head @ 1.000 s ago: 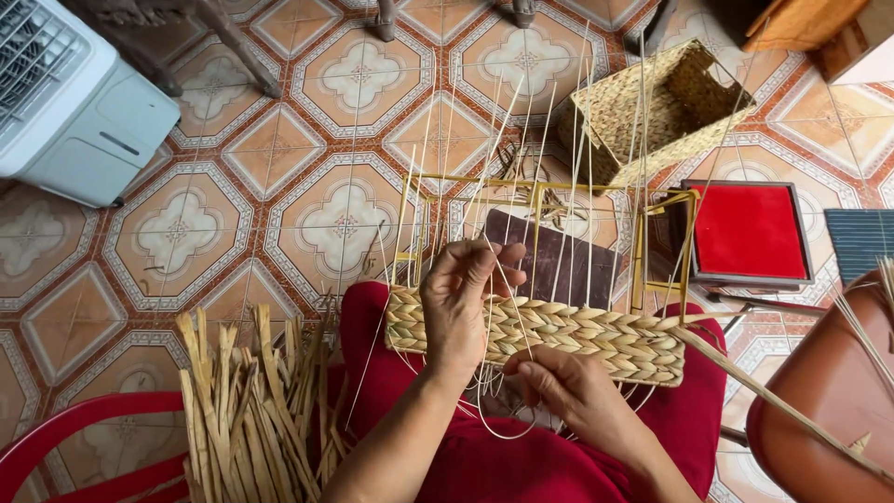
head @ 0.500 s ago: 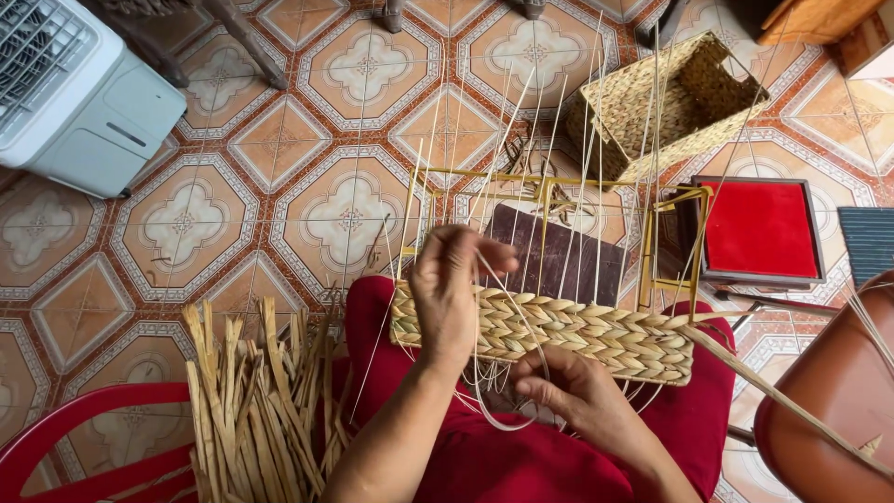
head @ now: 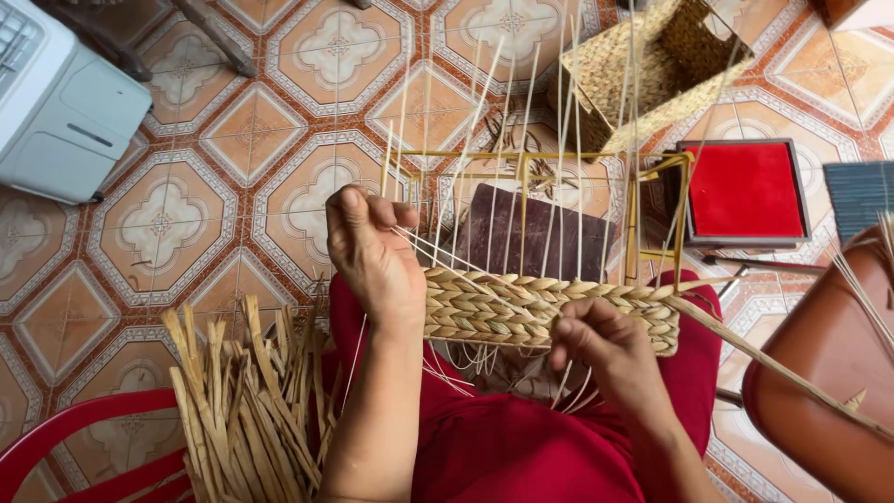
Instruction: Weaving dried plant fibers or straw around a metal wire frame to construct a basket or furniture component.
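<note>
The left hand (head: 372, 251) curls its fingers around thin upright strands at the woven band (head: 549, 310) on her lap. The right hand (head: 601, 345) pinches the band's lower edge, wrist bent.

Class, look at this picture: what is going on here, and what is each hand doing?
A person is weaving a basket on a yellow wire frame held on their lap. The left hand grips the thin upright strands at the left end of the woven band. The right hand pinches the band's lower edge. A bundle of dry reeds lies to the left, and a finished basket sits on the tiled floor.
</note>
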